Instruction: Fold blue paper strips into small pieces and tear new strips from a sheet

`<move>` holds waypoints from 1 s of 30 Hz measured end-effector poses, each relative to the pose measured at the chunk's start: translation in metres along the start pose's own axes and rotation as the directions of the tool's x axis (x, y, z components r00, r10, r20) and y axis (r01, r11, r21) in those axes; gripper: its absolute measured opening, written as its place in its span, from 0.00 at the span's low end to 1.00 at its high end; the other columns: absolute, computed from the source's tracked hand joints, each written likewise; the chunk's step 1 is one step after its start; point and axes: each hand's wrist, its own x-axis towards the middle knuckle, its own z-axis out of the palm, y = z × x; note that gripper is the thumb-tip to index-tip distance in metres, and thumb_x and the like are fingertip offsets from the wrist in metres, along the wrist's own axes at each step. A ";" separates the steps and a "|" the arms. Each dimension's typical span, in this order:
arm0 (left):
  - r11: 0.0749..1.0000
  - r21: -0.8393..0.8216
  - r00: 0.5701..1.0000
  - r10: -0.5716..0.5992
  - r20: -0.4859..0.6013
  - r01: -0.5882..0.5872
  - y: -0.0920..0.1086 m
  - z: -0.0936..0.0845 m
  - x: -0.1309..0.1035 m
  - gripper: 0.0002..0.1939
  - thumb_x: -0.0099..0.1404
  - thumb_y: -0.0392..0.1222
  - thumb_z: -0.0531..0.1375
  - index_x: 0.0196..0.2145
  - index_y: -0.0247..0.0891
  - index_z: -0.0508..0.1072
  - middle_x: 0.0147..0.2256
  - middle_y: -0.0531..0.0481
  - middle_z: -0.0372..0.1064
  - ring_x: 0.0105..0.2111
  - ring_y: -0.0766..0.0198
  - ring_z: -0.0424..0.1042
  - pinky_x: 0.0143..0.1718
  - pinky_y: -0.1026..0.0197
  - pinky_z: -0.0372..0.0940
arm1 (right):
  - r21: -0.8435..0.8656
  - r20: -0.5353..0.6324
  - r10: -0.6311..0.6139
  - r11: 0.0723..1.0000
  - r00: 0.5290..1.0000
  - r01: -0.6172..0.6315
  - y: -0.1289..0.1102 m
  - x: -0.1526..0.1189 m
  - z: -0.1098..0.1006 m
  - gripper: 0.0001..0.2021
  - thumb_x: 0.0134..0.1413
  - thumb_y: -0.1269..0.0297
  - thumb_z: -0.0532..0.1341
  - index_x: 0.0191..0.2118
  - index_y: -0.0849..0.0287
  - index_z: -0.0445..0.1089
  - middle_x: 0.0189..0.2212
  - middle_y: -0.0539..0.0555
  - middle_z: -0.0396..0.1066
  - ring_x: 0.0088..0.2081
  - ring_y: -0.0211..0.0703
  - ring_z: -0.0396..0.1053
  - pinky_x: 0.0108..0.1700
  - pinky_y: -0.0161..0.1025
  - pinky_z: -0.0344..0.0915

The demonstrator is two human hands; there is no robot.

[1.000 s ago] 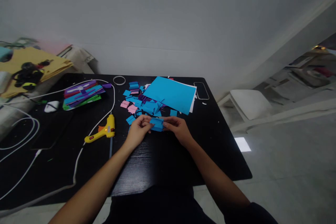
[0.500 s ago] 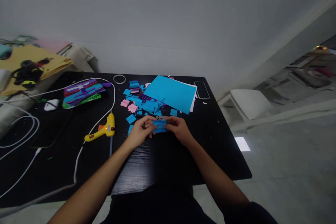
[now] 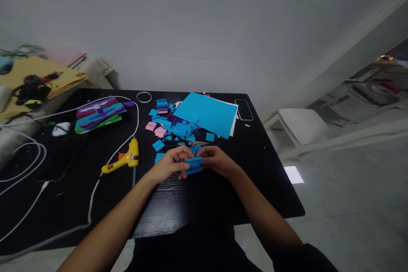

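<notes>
Between my two hands is a small folded blue paper piece [image 3: 194, 165], over the front middle of the black table [image 3: 178, 204]. My left hand [image 3: 174, 162] pinches its left side, thumb on top. On its right side, my right hand [image 3: 216, 160] grips it with bent fingers. More blue paper shows just behind it, between the fingertips. Black-handled scissors [image 3: 191, 143] lie right behind my hands. Beyond them is a pile of blue paper pieces [image 3: 181, 129] with some pink pieces [image 3: 160, 131]. A large blue sheet [image 3: 208, 114] lies partly over a white one.
A yellow glue gun [image 3: 127, 158] with its cable lies left of my hands. Farther left are stacked coloured strips [image 3: 100, 112], a white case [image 3: 61, 128] and white cables. A ring [image 3: 144, 97] and a clear phone case [image 3: 244, 110] lie at the back. A white stool [image 3: 302, 126] stands right.
Both hands have moved slightly toward me with the blue piece, which is now tilted and shows its folds. More of the scissors is uncovered behind them.
</notes>
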 end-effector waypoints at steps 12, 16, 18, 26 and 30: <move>0.990 0.143 0.996 0.024 -0.085 -0.012 0.009 0.005 0.003 0.15 0.57 0.45 0.71 0.37 0.35 0.75 0.20 0.51 0.74 0.16 0.65 0.71 0.18 0.66 0.65 | -0.150 -0.075 -0.071 0.987 0.995 0.059 -0.001 0.002 -0.003 0.11 0.40 0.61 0.77 0.32 0.58 0.81 0.28 0.49 0.78 0.29 0.40 0.74 0.38 0.39 0.72; 0.989 0.114 0.934 0.123 -0.336 -0.089 0.007 0.001 0.007 0.11 0.54 0.41 0.70 0.34 0.35 0.76 0.17 0.53 0.72 0.15 0.67 0.68 0.17 0.67 0.62 | -0.450 -0.183 -0.355 0.859 0.917 0.243 -0.004 0.001 -0.008 0.10 0.53 0.58 0.70 0.38 0.56 0.80 0.36 0.53 0.80 0.37 0.46 0.77 0.43 0.44 0.73; 0.985 0.093 0.880 0.174 -0.442 -0.147 0.007 -0.003 0.009 0.11 0.55 0.42 0.69 0.34 0.36 0.75 0.18 0.55 0.72 0.17 0.68 0.68 0.18 0.69 0.61 | -0.696 -0.168 -0.523 0.663 0.836 0.275 -0.004 0.001 -0.011 0.08 0.56 0.59 0.69 0.40 0.55 0.80 0.39 0.55 0.80 0.42 0.49 0.76 0.49 0.48 0.72; 0.976 0.030 0.769 0.188 -0.612 -0.215 0.009 -0.005 0.013 0.12 0.52 0.41 0.70 0.33 0.36 0.74 0.22 0.54 0.73 0.19 0.69 0.68 0.19 0.68 0.61 | -0.978 0.046 -0.489 0.156 0.871 0.139 0.009 0.003 -0.010 0.25 0.54 0.60 0.74 0.57 0.56 0.73 0.51 0.62 0.73 0.53 0.59 0.69 0.57 0.57 0.68; 0.979 0.022 0.776 0.174 -0.606 -0.202 0.009 -0.001 0.013 0.14 0.51 0.42 0.70 0.33 0.35 0.74 0.22 0.53 0.73 0.19 0.69 0.69 0.19 0.68 0.60 | -0.976 0.038 -0.489 0.170 0.872 0.138 0.010 0.004 -0.009 0.22 0.56 0.65 0.71 0.56 0.57 0.73 0.51 0.62 0.73 0.54 0.58 0.69 0.57 0.56 0.68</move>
